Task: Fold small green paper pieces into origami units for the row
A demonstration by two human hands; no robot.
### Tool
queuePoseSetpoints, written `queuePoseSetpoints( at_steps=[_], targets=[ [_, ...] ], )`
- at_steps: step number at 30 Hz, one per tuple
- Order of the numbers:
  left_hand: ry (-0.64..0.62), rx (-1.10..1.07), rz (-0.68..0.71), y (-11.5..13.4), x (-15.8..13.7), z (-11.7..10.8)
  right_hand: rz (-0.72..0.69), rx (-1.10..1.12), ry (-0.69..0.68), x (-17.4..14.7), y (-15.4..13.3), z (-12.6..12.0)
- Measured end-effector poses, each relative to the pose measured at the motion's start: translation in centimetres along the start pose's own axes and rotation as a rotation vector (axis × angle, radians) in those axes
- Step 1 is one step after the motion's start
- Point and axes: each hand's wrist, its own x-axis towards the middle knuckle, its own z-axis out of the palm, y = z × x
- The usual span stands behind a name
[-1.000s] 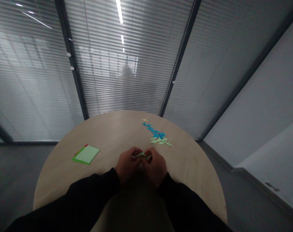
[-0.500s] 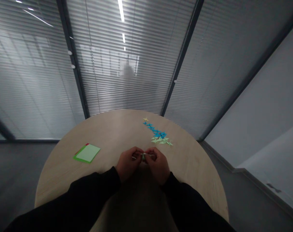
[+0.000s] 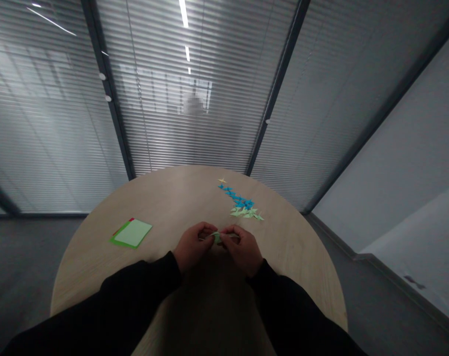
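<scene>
While the left hand [image 3: 193, 247] and the right hand [image 3: 244, 248] nearly meet, a small green paper [image 3: 217, 238] spans the narrow gap between their fingertips. The left thumb and forefinger are drawn together on one side of it, the other fingers curled in; the right hand pinches the opposite side in much the same way. Which folds lie under the fingertips cannot be told, since the fingers hide much of the paper and the light is dim. Something this small and thin looks easy to spoil: if the two hands pull at different angles, a crease could tear, and too hard a pinch could crush a point or set a fold askew. Should one thumb slip, the piece would probably twist or drop to the tabletop [image 3: 172, 198] beneath. Beyond the right hand, near but apart from it, lie pale green folded pieces [image 3: 248, 212], close against a run of blue folded pieces [image 3: 242, 201] that trails farther off, with a yellow folded piece [image 3: 222, 180] just past its far end. Were the right hand to sweep forward, the nearest of these light shapes might scatter or bend. Out to the left of the left hand, well apart, sits a stack of paper sheets [image 3: 133, 233], pale green uppermost, brighter green and red edges showing; a swing of the left sleeve [image 3: 135, 287] could nudge them out of line.
</scene>
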Motion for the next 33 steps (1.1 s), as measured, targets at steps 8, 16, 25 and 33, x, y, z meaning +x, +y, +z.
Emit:
queuePoseSetpoints(
  at_steps=[8, 16, 25, 33],
  targets=[
    [-0.11, -0.326, -0.133, 0.27, -0.14, -0.55, -0.109, -0.158, 0.016, -0.18, -0.5, -0.46],
    [-0.104, -0.441, -0.177, 0.28, -0.46, -0.33, -0.07, -0.128, -0.023, 0.03, 0.3, -0.17],
    [-0.086, -0.469, -0.205, 0.44, -0.54, -0.08, -0.233, -0.253, 0.05, -0.4, -0.25, 0.28],
    [-0.096, -0.517, -0.143, 0.09, -0.78, 0.16, -0.337, -0.361, 0.101, -0.65, -0.48, 0.45]
  ],
)
